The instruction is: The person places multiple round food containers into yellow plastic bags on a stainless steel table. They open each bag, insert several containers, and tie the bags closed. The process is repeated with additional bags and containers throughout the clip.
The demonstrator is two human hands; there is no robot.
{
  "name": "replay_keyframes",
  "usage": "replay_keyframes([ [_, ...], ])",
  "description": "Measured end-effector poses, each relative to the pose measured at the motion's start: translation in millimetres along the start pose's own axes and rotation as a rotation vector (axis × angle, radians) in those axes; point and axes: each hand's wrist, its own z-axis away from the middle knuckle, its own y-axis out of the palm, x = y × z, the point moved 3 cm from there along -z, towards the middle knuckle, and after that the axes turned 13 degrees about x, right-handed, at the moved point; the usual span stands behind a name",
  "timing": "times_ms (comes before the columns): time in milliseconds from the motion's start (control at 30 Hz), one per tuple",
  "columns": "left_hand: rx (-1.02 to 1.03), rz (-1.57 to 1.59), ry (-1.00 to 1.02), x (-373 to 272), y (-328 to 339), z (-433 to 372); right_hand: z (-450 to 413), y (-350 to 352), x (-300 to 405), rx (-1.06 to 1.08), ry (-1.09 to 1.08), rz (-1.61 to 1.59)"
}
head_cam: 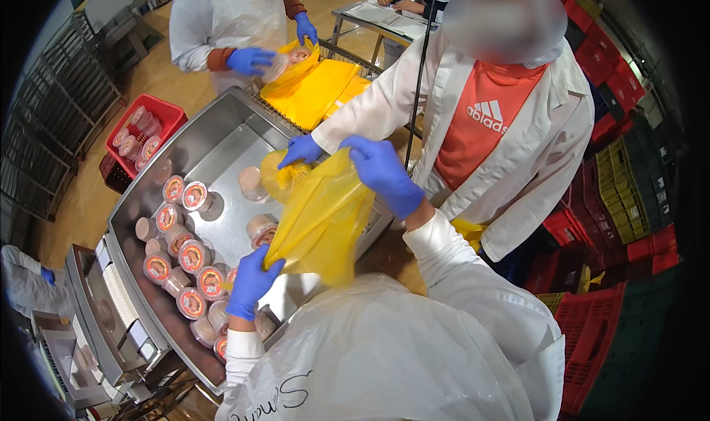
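Both my blue-gloved hands stretch a yellow plastic bag [327,216] over the near side of a stainless steel tray table [222,138]. My left hand [253,282] grips its lower left edge, while my right hand [383,171] pinches the upper right corner. Whether anything is inside the bag cannot be made out. Behind it, a co-worker's gloved hand [302,149] rests at a filled, gathered yellow bag [283,174]. Round plastic tubs with printed lids [194,256] crowd the tray's left side. Two more tubs, one a pale tub [252,182], stand near the bags.
A red crate [180,116] with tubs stands beyond the tray's left edge. Across from me, another worker handles a tub above yellow bags [316,91] on a wire cart. A conveyor machine [119,304] adjoins the tray at left. Stacked crates [588,332] line the right.
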Motion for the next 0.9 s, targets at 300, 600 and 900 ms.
replay_keyframes([
  [300,-0.184,0.007,-0.165,49,-72,66,-5,-27,-39,-0.290,0.155,0.128],
  [600,-0.766,-0.411,-0.140,28,-127,81,-9,54,-27,-0.194,-0.144,0.243],
  [900,-0.273,-0.130,0.035,-41,-15,-2,16,155,24,0.722,-0.125,-0.353],
])
